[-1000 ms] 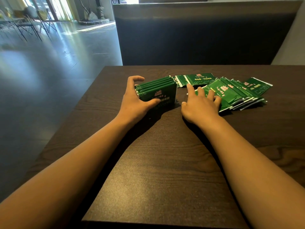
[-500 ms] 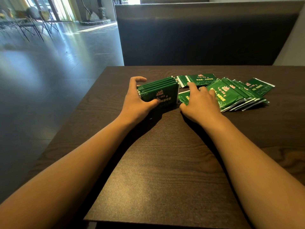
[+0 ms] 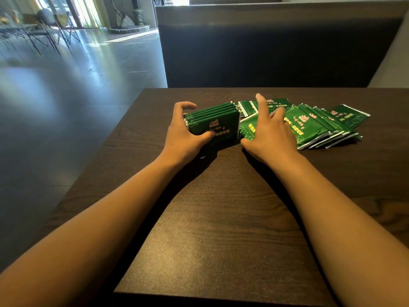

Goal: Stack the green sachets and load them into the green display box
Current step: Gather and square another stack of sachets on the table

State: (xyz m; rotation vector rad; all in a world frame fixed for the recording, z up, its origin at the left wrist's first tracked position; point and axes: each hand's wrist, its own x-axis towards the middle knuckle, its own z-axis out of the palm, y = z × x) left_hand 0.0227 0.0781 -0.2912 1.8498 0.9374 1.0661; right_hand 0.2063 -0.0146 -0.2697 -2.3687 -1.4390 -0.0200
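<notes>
- Stack (image 3: 212, 124): green sachets stood on edge, centre of frame, just left of the loose ones; probably light, glossy and slippery, so a squeeze across both end faces looks the best hold
- Left hand (image 3: 186, 134): grips the stack, thumb on the near face, fingers curled over its far left end
- Loose sachets (image 3: 309, 127): fanned flat and overlapping, right of centre; thin, flexible film with crimped white ends, likely to slide over each other; best pinched at an edge
- Right hand (image 3: 272, 131): fingers spread and mostly straight, pressing flat on the nearest loose sachet; clasps nothing, forefinger lifted
- Box: green display box not in view
- Table (image 3: 221, 218): dark wood grain; left edge near the stack, near edge at lower frame; broad bare surface between the forearms
- Bench back (image 3: 265, 45): dark panel directly behind the far edge, upper frame
- Floor (image 3: 66, 96): glossy, left of frame, chairs at upper left
</notes>
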